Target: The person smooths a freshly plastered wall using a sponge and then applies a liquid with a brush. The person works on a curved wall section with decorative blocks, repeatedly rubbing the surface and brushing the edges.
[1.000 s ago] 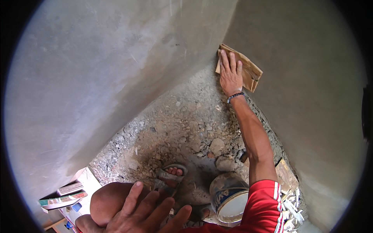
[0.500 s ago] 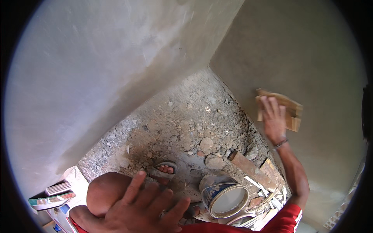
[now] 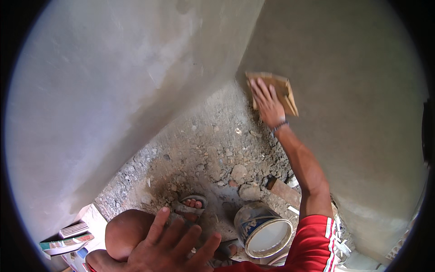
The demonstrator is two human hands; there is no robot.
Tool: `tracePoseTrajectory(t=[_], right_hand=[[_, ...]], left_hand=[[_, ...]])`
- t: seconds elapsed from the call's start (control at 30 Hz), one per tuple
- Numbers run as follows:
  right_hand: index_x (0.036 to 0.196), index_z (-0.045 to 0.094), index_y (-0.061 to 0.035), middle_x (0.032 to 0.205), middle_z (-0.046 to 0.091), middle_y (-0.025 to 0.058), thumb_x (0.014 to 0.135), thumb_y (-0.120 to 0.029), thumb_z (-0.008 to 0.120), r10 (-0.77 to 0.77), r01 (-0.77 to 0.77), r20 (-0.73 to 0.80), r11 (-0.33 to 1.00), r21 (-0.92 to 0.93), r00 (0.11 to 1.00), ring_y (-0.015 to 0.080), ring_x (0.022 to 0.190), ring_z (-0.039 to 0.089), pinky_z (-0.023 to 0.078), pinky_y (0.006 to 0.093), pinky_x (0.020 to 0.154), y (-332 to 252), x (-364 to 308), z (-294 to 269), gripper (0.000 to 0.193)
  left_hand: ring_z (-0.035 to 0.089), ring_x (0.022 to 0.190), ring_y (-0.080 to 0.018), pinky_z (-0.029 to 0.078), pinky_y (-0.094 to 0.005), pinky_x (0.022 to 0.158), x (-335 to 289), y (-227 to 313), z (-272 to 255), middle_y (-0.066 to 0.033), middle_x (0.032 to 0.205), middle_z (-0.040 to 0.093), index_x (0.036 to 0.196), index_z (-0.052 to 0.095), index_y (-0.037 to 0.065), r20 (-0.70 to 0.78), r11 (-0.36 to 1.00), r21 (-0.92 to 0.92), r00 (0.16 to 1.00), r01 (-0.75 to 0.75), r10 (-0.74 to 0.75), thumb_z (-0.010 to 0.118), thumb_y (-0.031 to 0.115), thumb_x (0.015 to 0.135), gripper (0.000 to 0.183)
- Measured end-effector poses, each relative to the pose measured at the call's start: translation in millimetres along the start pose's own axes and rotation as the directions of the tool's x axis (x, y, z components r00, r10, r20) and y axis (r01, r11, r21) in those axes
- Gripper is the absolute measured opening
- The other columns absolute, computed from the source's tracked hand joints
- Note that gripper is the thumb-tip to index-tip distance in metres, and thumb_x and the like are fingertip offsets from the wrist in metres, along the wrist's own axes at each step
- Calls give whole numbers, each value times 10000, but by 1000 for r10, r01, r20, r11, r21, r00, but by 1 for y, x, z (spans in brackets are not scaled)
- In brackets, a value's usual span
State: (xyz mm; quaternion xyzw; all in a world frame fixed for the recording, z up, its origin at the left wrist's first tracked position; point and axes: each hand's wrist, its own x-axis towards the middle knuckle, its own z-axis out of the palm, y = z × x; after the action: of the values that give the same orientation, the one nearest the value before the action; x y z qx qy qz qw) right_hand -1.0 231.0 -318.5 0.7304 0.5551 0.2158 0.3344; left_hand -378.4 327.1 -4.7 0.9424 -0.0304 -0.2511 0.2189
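Note:
My right hand (image 3: 269, 107) grips a wooden plastering float (image 3: 282, 87), which lies against the grey right wall (image 3: 349, 109) close to the inner corner, low down near the floor. The fingers reach over the float's back, and its working face is hidden against the wall. At the lower edge, my left hand (image 3: 170, 247) is raised in front of my bent knee (image 3: 124, 231), fingers spread and holding nothing. Between my arms on the ground stands a paint bucket (image 3: 248, 223) with pale, cloudy liquid in it.
Rubble and stones (image 3: 213, 158) cover the floor between the two walls. Wood scraps (image 3: 284, 190) lie beyond the bucket, partly behind my right arm. The left wall (image 3: 104, 90) has a darker, damp-looking band along its base. Some boxes (image 3: 68, 245) sit at the lower left.
My right hand has slid the wooden float left and farther away along the right wall, toward the corner. My left hand stays spread in nearly the same place.

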Motion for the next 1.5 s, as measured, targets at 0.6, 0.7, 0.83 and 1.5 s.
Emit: tracePoseTrajectory(t=[0.6,0.7,0.83,1.5], right_hand=[[1505,409,-247,1641,188,-58,810,-70,542,683,-720,-432,686,103,589,334,1527,1,-114,623,1140,196,45,-188,730],[1457,479,-156,1646,161,14,860,-136,508,491,-456,-427,870,187,759,355,1519,48,-69,626,1163,128,77,-136,597],[1555,305,-147,1656,107,28,865,-220,525,250,-241,-57,962,132,967,317,1520,75,94,568,1189,39,28,-58,728],[1420,526,-141,1627,194,3,864,-208,509,586,-625,-482,774,97,651,485,1467,131,67,768,1072,149,103,-177,561]], left_hand=[[490,1255,-335,163,-651,1140,23,-22,22,-192,1260,572,1379,500,33,-149,954,56,942,-295,300,601,373,912,586],[513,1230,-318,162,-648,1141,20,-16,16,-180,1206,600,1370,512,34,-149,958,83,947,-276,286,598,390,913,586],[536,1201,-317,162,-640,1150,14,-18,26,-168,1150,617,1380,501,37,-227,961,32,934,-275,275,585,385,923,581],[540,1181,-313,162,-634,1158,16,-21,34,-165,1197,599,1401,487,70,-177,954,56,938,-293,299,613,417,892,629]])
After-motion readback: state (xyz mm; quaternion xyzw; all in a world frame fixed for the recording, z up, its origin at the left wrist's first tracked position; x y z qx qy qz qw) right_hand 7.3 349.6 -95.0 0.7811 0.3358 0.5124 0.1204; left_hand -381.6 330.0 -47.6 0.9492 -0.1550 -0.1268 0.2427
